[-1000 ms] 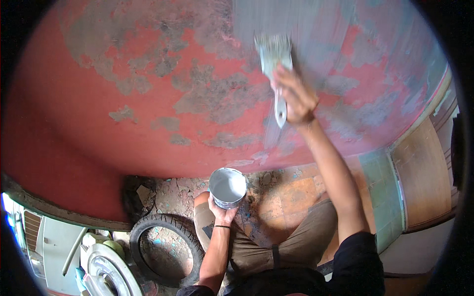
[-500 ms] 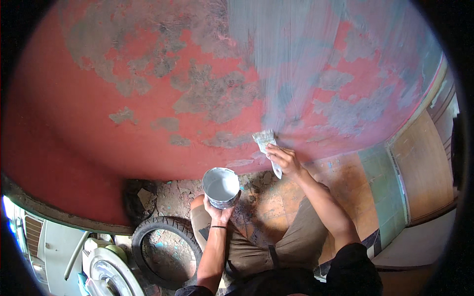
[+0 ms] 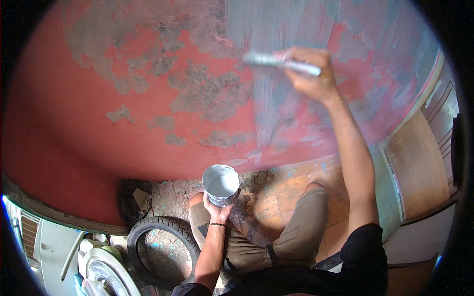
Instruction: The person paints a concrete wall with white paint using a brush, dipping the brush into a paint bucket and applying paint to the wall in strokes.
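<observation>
My left hand (image 3: 217, 209) is wrapped round a paint can (image 3: 221, 185), holding it upright over my lap. Pale paint coats the inside of the can, and drips mark its outer wall. Raised high before the wall, my right hand (image 3: 313, 74) grips a paintbrush (image 3: 289, 63) by its white handle. The bristles point left and are smeared by motion, so whether they touch the wall I cannot tell. Behind them is a red wall (image 3: 148, 143) with grey bare patches and a broad band of pale, streaky paint.
On the floor to my left lies a black tyre (image 3: 140, 256). Beyond it stands a pale round machine part (image 3: 106, 271), partly cut off by the view. Plaster flakes litter the orange floor tiles (image 3: 281, 202) at the wall's foot. A wooden panel (image 3: 417, 163) stands at the right.
My right hand has swung up along the wall with the paintbrush, which has turned to point left. My left hand and the paint can have hardly moved.
</observation>
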Demonstrator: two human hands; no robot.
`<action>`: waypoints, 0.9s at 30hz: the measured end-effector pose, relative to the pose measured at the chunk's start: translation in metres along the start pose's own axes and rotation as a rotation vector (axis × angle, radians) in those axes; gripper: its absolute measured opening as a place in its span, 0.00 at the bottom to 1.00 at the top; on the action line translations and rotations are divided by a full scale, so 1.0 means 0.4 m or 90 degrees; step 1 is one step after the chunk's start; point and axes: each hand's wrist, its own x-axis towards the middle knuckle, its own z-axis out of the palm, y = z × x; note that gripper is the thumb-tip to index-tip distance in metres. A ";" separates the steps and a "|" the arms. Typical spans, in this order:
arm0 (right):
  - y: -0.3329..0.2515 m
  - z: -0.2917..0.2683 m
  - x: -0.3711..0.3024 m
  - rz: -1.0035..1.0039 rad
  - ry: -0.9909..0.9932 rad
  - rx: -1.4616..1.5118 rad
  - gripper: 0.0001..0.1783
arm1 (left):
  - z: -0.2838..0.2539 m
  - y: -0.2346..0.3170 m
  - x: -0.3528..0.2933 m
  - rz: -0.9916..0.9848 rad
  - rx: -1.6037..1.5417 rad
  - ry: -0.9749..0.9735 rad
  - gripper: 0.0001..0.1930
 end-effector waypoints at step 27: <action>-0.205 0.408 -0.658 0.233 -0.166 0.092 0.12 | -0.017 0.025 -0.008 0.067 -0.067 0.032 0.45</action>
